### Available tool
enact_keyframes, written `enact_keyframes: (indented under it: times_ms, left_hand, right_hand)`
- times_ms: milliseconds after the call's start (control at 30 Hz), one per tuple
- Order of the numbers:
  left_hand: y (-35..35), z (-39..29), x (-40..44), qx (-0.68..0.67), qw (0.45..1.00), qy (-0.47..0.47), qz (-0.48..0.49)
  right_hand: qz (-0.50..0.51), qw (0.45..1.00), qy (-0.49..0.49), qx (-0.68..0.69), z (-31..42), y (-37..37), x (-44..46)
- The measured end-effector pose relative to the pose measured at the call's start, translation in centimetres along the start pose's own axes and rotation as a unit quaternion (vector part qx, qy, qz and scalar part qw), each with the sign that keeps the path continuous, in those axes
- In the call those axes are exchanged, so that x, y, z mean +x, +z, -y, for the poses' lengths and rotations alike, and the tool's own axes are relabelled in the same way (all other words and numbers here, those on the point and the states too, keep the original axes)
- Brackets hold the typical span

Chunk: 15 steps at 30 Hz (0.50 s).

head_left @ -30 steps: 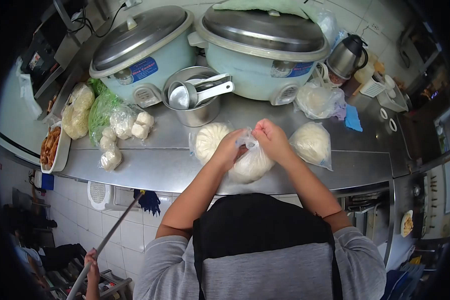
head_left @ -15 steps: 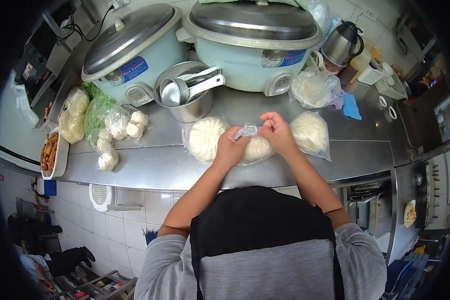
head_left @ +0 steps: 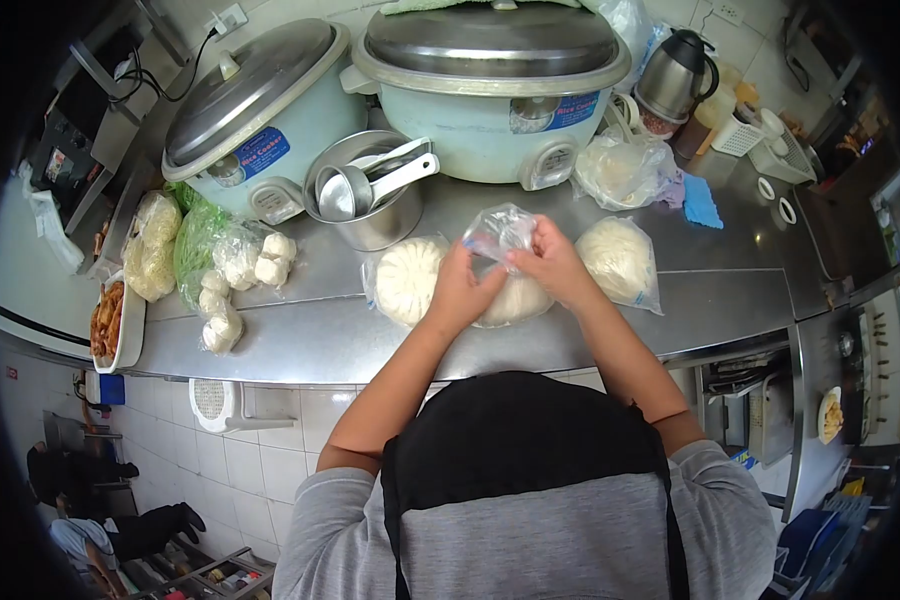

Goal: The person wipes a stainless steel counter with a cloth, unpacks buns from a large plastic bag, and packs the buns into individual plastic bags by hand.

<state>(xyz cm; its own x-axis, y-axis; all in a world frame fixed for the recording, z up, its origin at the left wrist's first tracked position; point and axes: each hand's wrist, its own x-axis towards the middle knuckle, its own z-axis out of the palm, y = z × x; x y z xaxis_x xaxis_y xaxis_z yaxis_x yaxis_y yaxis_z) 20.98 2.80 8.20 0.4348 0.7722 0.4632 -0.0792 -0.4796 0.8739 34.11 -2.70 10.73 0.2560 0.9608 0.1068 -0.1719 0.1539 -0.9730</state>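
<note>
My left hand [head_left: 466, 288] and my right hand [head_left: 554, 266] both grip a clear plastic bag [head_left: 500, 230], its open mouth spread between them above the counter. Under my hands lies a round white mass [head_left: 515, 302], partly hidden, that seems to be inside this bag. Left of it rests a big white bun-like round with pleats [head_left: 410, 280] in clear plastic. To the right, another white round [head_left: 615, 260] sits wrapped in a clear bag.
Two large rice cookers [head_left: 480, 120] stand at the back, with a metal pot [head_left: 380, 225] holding scoops before them. Bagged white balls [head_left: 235, 260] and a tray of browned food [head_left: 120, 330] are at the left. A steel thermos [head_left: 675, 75] stands back right.
The plastic bag's gathered top has been opened out and now puffs up wider between my hands. My right hand has shifted slightly. The view has moved a little.
</note>
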Motion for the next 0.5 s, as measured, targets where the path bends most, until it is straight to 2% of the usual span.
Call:
enact_keyframes:
  times_ms: [33, 100, 167, 233, 267, 300, 367, 400, 467, 500]
  left_hand:
    - [0.0, -0.5, -0.3, 0.000, 1.000, -0.002, 0.003]
    - [-0.2, -1.5, -0.6, 0.087, 0.992, 0.025, 0.083]
    - [-0.3, -0.7, -0.7, 0.083, 0.993, 0.044, 0.069]
    - [-1.2, -0.2, -0.6, -0.037, 0.991, -0.118, 0.052]
    - [-1.3, 0.0, -0.3, -0.074, 0.984, -0.161, 0.018]
    - [-1.5, 0.1, 0.0, -0.074, 0.984, -0.161, 0.017]
    - [-1.7, 0.1, 0.7, -0.206, 0.960, -0.186, -0.047]
    - [-1.6, -0.1, 0.7, -0.206, 0.960, -0.184, -0.048]
    - [-0.9, -1.2, 0.4, -0.170, 0.979, -0.096, -0.056]
    - [-0.5, -1.5, 0.3, -0.152, 0.985, -0.052, -0.060]
  right_hand:
    - [0.034, 0.999, -0.009, 0.002, 0.5, 0.3, -0.1]
    - [0.055, 0.998, 0.011, -0.030, 1.3, -0.2, 0.0]
    - [-0.041, 0.998, -0.030, 0.026, 1.5, -0.2, 0.3]
    - [-0.048, 0.997, -0.049, -0.019, 2.0, -1.0, 0.2]
    - [-0.056, 0.994, -0.066, -0.064, 2.3, -1.4, 0.1]
    - [-0.055, 0.994, -0.066, -0.064, 2.4, -1.4, 0.1]
    - [-0.079, 0.994, -0.076, -0.030, 2.8, -1.4, 0.3]
    - [-0.078, 0.993, -0.078, -0.030, 2.9, -1.2, 0.4]
    - [-0.110, 0.992, -0.016, 0.063, 3.0, -0.5, 0.4]
    - [-0.110, 0.992, -0.017, 0.062, 2.8, -0.4, 0.5]
